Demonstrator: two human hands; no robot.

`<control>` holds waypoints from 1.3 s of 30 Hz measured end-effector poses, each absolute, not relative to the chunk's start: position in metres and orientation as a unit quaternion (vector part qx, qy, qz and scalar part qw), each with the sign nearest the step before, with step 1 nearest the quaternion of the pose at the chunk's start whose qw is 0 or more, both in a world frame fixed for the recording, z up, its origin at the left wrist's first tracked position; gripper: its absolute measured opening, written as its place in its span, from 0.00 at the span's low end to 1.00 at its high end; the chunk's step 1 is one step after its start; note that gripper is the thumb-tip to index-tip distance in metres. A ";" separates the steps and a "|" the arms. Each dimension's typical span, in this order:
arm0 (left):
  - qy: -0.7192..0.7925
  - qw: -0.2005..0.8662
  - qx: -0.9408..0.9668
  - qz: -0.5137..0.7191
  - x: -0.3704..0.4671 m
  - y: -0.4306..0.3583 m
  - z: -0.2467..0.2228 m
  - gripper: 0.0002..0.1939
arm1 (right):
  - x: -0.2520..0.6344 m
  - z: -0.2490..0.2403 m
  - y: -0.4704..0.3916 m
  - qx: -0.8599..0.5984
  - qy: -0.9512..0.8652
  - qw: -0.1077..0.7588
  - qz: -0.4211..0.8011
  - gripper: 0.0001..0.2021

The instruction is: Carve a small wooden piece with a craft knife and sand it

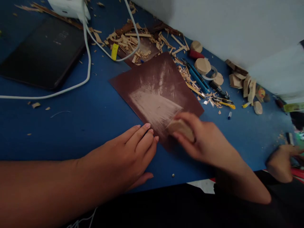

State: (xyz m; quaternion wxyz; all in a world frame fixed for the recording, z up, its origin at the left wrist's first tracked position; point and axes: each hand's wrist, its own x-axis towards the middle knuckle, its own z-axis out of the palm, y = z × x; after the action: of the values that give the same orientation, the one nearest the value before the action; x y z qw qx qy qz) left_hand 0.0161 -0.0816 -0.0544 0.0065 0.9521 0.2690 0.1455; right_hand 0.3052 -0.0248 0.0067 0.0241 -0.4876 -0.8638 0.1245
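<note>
A reddish-brown sheet of sandpaper lies on the blue table, with a pale dusty patch across its middle. My left hand rests flat, fingers stretched out, its fingertips at the sheet's lower left edge. Nothing shows in it. Over the sheet's near corner my right hand is closed on a pale wooden piece, gripping it between thumb and fingers. The piece is against or just above the sheet; its lower side is hidden. The right hand is slightly blurred.
Behind the sheet lie wood shavings and blue pens. Wooden pieces sit near the wall. A dark tablet and a white cable are at the left. Another person's hand shows at far right.
</note>
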 end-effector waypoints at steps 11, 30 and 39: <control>0.274 0.025 0.951 0.139 0.016 -0.083 -0.050 0.38 | 0.308 0.010 -0.023 -0.544 -0.836 0.035 0.065 0.26; 0.266 0.030 0.953 0.140 0.014 -0.076 -0.048 0.31 | 0.306 0.004 -0.021 -0.592 -0.802 0.071 0.036 0.27; 0.267 0.023 0.953 0.139 0.015 -0.073 -0.047 0.30 | 0.308 0.003 -0.018 -0.588 -0.806 0.065 0.012 0.27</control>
State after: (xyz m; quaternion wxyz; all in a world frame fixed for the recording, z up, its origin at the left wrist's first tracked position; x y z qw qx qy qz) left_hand 0.0149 -0.0730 -0.0469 0.0233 0.9532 0.2674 0.1392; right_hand 0.3079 -0.0185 0.0034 0.0646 -0.5881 -0.8061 0.0116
